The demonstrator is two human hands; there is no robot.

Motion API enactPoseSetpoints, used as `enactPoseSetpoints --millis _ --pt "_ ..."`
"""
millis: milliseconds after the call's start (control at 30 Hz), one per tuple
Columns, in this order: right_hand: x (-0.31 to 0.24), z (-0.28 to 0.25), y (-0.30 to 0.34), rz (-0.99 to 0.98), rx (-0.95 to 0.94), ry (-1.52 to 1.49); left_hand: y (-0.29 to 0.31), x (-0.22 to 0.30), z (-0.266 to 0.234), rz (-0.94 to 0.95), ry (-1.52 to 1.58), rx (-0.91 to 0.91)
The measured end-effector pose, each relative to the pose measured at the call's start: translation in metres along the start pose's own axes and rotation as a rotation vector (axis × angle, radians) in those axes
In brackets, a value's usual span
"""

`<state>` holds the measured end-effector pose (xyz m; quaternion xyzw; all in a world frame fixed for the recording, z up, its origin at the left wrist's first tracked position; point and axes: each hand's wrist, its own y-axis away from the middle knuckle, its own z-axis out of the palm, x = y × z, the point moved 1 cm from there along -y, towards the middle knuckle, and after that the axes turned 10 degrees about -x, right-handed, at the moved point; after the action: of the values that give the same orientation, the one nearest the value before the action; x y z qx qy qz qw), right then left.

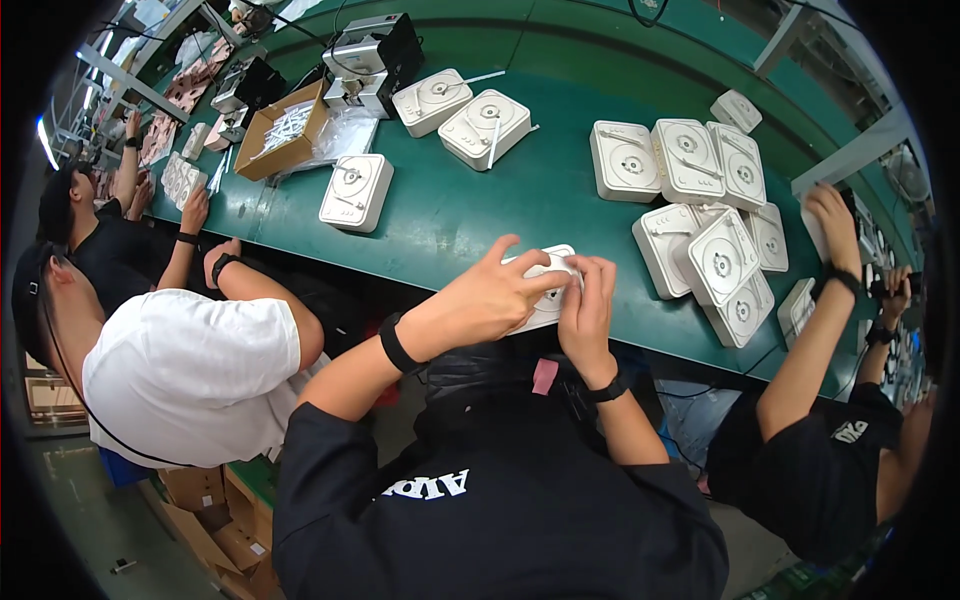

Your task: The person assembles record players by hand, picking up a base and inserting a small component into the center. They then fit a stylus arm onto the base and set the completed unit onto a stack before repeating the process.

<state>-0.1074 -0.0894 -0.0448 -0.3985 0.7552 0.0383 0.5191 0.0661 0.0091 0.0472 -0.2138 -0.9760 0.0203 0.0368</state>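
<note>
A white record-player-shaped box with rounded corners is between my hands at the near edge of the green table. My left hand reaches across its left side, one finger raised and the others bent onto its top. On the right side, my right hand grips it with curled fingers, the fingertips of both hands meeting near its far edge. Much of the box's top is hidden by my fingers, and I cannot make out any small part between them. A similar white box lies to the left, apart from my hands.
Several more white boxes are stacked on the right of the green table. Two others lie farther back, near a cardboard box of white strips and a grey-black machine. Co-workers sit on the left and right.
</note>
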Motion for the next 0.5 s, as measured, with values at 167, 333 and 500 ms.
enactPoseSetpoints --millis 167,333,500 --pt "-0.003 0.001 -0.001 0.013 0.011 -0.004 -0.003 -0.009 -0.002 0.033 0.009 -0.024" --pt "-0.003 -0.001 -0.001 -0.001 0.005 -0.023 -0.014 -0.034 -0.007 0.006 0.238 0.029" --pt "-0.004 -0.001 0.001 0.002 0.003 -0.031 -0.024 -0.029 0.011 0.002 0.302 0.026"
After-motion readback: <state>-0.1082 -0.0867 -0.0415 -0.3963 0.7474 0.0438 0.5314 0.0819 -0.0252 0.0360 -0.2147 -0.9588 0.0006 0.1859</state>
